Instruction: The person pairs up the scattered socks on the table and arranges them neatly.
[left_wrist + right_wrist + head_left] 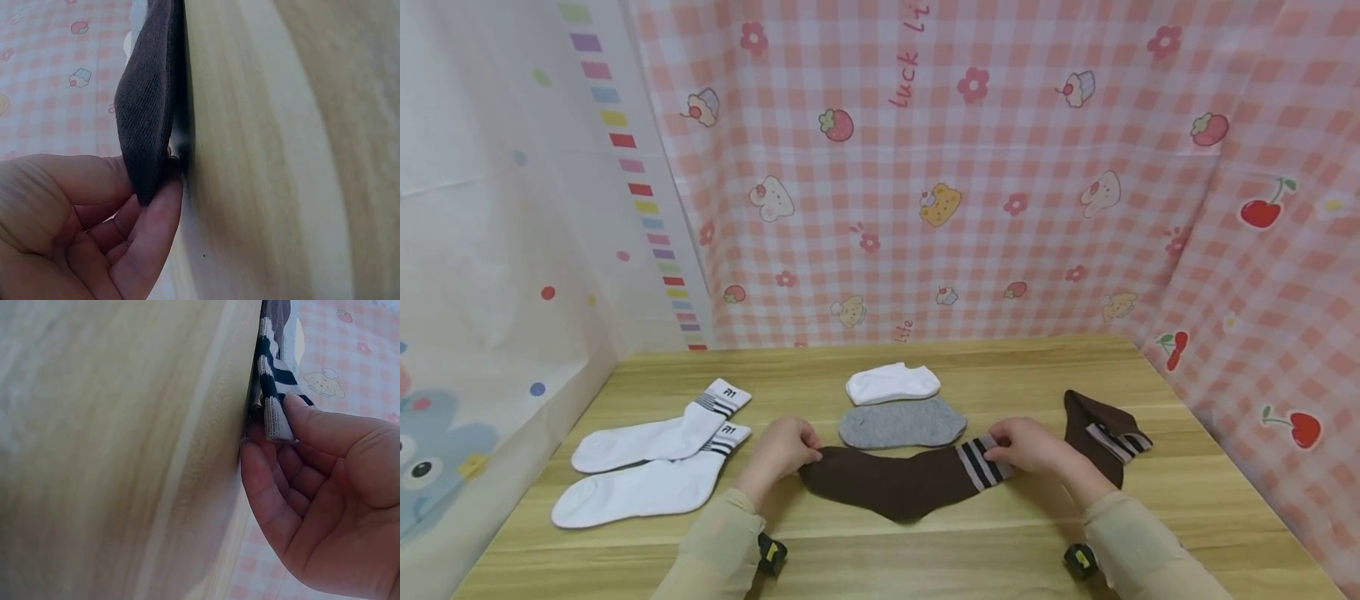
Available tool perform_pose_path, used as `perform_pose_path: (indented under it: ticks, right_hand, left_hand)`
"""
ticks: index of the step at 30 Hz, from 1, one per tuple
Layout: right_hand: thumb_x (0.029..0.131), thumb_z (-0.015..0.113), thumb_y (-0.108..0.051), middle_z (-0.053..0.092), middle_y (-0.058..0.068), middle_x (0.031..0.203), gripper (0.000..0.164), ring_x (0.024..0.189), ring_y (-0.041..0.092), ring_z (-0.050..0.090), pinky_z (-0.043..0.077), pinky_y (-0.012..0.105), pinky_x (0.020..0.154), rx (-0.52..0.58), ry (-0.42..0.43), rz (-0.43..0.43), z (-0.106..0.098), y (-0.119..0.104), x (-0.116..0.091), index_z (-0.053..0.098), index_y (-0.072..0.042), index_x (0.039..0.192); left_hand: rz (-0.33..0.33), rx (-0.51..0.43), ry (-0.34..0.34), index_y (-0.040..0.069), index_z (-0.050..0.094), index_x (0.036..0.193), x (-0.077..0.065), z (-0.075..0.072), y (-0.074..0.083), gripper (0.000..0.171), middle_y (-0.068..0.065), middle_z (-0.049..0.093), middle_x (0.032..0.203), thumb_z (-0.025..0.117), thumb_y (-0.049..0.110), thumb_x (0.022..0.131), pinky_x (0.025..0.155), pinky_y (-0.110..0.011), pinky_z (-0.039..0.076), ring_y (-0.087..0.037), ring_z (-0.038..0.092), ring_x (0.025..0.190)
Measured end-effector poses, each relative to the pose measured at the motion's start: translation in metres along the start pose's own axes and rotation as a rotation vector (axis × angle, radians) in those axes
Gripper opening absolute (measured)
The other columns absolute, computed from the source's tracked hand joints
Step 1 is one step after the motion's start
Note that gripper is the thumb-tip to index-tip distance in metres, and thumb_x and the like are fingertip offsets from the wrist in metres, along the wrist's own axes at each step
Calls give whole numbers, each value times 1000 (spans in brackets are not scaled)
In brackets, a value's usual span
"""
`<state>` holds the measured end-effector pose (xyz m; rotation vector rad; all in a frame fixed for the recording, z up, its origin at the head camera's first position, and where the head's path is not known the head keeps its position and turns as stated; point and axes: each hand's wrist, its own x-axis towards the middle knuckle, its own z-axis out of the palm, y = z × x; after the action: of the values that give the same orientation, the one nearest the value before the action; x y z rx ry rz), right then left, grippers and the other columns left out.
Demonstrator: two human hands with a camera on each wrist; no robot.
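Note:
A dark brown sock (895, 483) with a striped cuff stretches sideways between both hands, its heel bulging toward the near side. My left hand (782, 450) pinches the toe end; in the left wrist view the sock's toe (147, 125) sits between thumb and fingers. At the other end, my right hand (1030, 446) pinches the grey-and-black striped cuff (275, 400), as the right wrist view shows. Just beyond the sock lies a flat grey sock (902, 423). Another brown sock (1101, 425), folded over with its striped cuff showing, lies to the right, partly hidden by the right forearm.
Two white socks (632, 492) with black-striped cuffs lie side by side at the left of the wooden table (865, 558). A short white sock (891, 383) lies behind the grey one. A pink checked cloth (887, 167) hangs behind the table.

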<state>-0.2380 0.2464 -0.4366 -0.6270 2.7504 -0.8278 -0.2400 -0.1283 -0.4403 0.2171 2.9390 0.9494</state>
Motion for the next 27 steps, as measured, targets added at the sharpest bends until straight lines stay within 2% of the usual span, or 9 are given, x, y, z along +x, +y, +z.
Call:
perform_pose_path:
  ticks: [6,15,22,27]
  right_hand:
    - [91,70,-10,46,-6,67,18,63,10,44,38,26,59,-7,-8,5,0,1,3,58,-10,78]
    - [90,72,-11,48,-4,69,15,65,12,45,38,29,60,-32,12,25,0,0,2,60,-9,82]
    - [86,76,-12,64,0,80,18,71,13,55,48,33,64,-66,53,67,-1,2,1,61,-5,94]
    - [86,76,-13,67,3,86,20,77,16,60,51,38,69,-78,64,87,-5,5,-4,62,-5,97]
  left_hand:
    - [-19,20,-20,10,65,67,-1,0,0,19,3,58,64,82,4,74,53,-27,45,-13,53,53]
    - [24,128,4,12,63,66,1,0,0,21,2,59,68,83,10,72,62,-35,47,-16,53,64]
    - [62,164,37,12,60,65,2,-1,0,23,1,57,67,82,7,70,64,-37,47,-18,53,65]
    - [70,170,46,12,60,66,0,-3,1,22,1,57,67,82,7,70,63,-36,47,-18,53,64]
